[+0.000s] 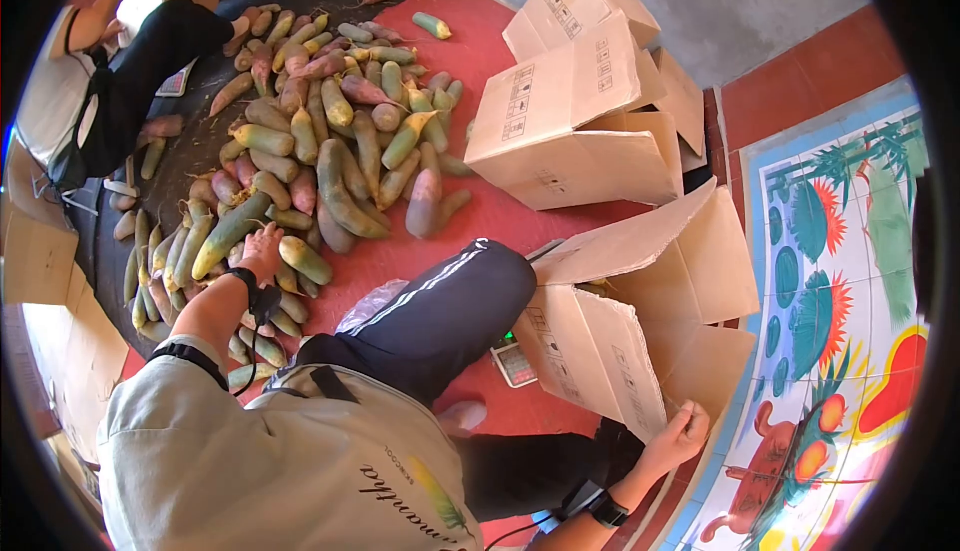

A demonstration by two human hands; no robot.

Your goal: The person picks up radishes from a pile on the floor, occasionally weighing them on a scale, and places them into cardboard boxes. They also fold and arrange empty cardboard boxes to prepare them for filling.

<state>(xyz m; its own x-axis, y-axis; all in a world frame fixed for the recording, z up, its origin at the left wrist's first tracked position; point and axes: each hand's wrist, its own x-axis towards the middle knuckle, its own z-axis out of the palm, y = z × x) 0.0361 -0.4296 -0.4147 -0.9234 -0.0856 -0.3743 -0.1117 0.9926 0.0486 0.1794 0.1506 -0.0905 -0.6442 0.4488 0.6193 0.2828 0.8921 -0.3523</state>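
Note:
My left hand (263, 253) reaches into a large heap of green and reddish radishes (345, 191). Its fingers are stretched out over them, touching one beside a long green radish (231, 235); no firm hold shows. On the other side, my right hand (682, 437) is closed at the near flap edge of an open cardboard box (600, 351), with the fingers curled and the thumb against them. A few radishes can just be made out inside this box. Under its left side sits a scale (515, 363) with a green-lit display, partly covered by the box.
More open cardboard boxes (560, 121) stand at the upper right. A tiled wall with a painted mural (830, 281) borders the right side. Another person (100, 101) sits at the upper left near a second scale (175, 81). My bent knee (490, 281) lies between heap and box.

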